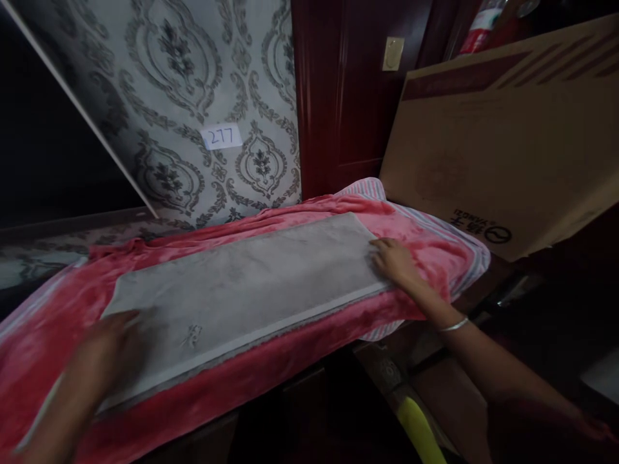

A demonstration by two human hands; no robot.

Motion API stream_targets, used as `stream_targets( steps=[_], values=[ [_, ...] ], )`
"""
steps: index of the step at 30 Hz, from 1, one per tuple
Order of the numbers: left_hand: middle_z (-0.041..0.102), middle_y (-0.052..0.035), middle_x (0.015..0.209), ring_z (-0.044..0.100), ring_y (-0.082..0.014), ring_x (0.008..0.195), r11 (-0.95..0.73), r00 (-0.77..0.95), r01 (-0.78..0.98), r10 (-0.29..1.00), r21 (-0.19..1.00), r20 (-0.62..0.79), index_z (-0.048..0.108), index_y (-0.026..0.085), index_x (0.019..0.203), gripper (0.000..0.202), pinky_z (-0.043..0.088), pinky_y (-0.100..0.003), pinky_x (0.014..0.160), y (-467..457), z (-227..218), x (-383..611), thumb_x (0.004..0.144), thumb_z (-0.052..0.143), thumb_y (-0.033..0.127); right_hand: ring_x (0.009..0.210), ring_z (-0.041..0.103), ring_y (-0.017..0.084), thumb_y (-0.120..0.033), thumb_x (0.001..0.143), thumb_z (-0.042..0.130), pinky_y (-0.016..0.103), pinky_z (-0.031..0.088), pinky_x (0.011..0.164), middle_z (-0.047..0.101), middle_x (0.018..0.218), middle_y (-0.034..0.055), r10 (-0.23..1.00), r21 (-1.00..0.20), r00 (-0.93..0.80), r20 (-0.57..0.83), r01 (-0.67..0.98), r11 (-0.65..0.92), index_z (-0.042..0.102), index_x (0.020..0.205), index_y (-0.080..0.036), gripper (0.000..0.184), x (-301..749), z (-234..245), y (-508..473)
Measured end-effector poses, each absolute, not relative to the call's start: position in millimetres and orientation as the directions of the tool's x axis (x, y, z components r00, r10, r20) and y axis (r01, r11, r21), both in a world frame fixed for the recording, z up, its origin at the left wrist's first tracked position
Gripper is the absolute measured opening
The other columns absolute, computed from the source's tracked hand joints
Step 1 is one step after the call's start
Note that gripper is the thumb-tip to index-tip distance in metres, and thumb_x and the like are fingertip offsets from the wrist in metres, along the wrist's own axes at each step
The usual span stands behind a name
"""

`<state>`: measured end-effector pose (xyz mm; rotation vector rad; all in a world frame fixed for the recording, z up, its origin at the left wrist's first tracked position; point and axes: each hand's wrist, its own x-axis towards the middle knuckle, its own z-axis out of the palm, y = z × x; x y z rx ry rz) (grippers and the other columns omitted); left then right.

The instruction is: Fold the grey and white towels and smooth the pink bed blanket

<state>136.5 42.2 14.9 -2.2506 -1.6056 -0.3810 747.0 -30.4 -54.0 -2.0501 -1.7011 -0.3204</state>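
A long grey towel (251, 270) lies folded flat, with a small embroidered mark near its left front part. Under it spreads a red-pink plush blanket (271, 380) with a striped border. My right hand (394, 260) rests on the towel's right end, fingers loosely bent against the cloth and a thin silver bracelet on the wrist. At the left end, my left hand (104, 354) is over the towel's edge, smeared by motion. Whether its fingers grip the cloth cannot be made out.
A large cardboard box (503, 135) stands behind on the right, with a red-labelled bottle (481, 29) above it. A patterned wall bears a paper marked 277 (221, 136). A dark screen (58, 129) is at the left. Something yellow-green (418, 428) shows below.
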Motion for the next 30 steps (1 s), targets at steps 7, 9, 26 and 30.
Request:
stream_targets(
  steps=[7,9,26,30],
  values=[
    [0.047,-0.0115,0.156,0.045,-0.0235,0.142,-0.867,0.856,0.486,0.497,0.107,0.141,0.051,0.020,0.145,0.051,0.036,-0.044,0.117,69,-14,334,0.099,0.032,0.034,0.150,0.026,0.034,-0.048,0.101,0.043,0.063,0.023,0.116,0.032,0.163,0.0104,0.951,-0.184,-0.184,0.250,0.955,0.233,0.043,0.153,-0.030,0.056,664,-70,-1],
    [0.037,-0.0098,0.162,0.032,-0.0271,0.149,-0.914,0.914,0.392,0.400,0.105,0.063,0.045,0.025,0.150,0.053,0.029,-0.051,0.121,63,-27,363,0.097,0.042,0.036,0.150,0.026,0.033,-0.049,0.102,0.040,0.063,0.023,0.116,0.031,0.163,0.0089,0.962,-0.188,-0.188,0.201,0.956,0.226,0.041,0.155,-0.032,0.056,661,-75,-1],
    [0.040,-0.0133,0.160,0.032,-0.0297,0.149,-0.961,0.975,0.194,0.211,0.198,0.072,0.044,0.022,0.150,0.057,0.026,-0.055,0.122,94,-30,485,0.097,0.048,0.043,0.121,0.063,0.024,-0.031,0.093,0.042,0.044,0.048,0.106,0.067,0.133,0.0054,0.934,-0.696,0.157,0.321,0.708,0.120,0.066,0.133,-0.025,0.046,739,-60,35],
    [0.025,-0.0105,0.166,0.019,-0.0300,0.154,-0.959,0.975,0.198,0.213,0.201,0.056,0.031,0.030,0.157,0.065,0.016,-0.061,0.124,93,-48,487,0.097,0.049,0.046,0.114,0.065,0.024,-0.021,0.084,0.052,0.044,0.048,0.105,0.070,0.124,0.0116,0.815,-0.812,0.466,0.344,0.584,0.009,0.069,0.125,-0.017,0.044,795,-43,72]
  ],
)
